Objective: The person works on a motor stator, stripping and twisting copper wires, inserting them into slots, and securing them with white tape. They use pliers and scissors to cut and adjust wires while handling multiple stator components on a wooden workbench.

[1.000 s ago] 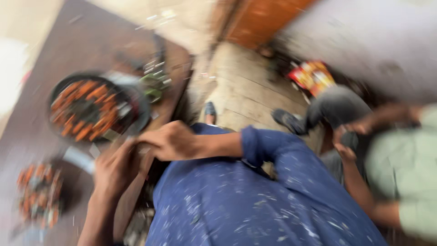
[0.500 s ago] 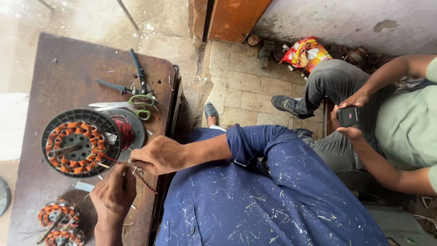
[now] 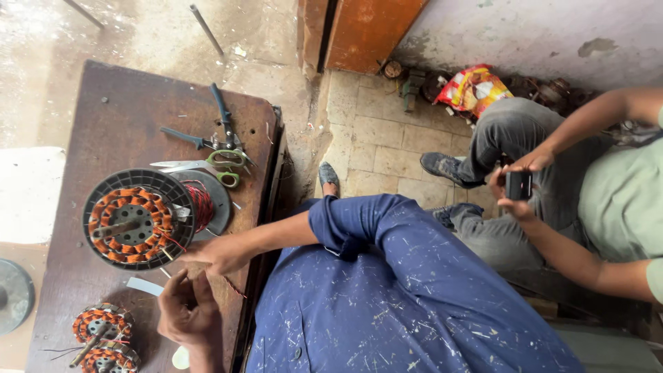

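A round black motor stator with orange-copper windings lies on a brown metal table. My right hand, reaching from a rolled blue sleeve, pinches a thin reddish copper wire right beside the stator's near edge. My left hand sits just below it, palm turned up, fingers curled on the same wire. A spool of red wire lies against the stator's right side.
Green-handled scissors and dark pliers lie beyond the stator. Two smaller wound stators sit at the table's near corner. Another person sits to the right holding a phone. A grey disc lies off the table's left.
The view has steadied from a blur. My hands stay together at the stator's edge, the left one slightly lower now. The seated person still holds the phone.
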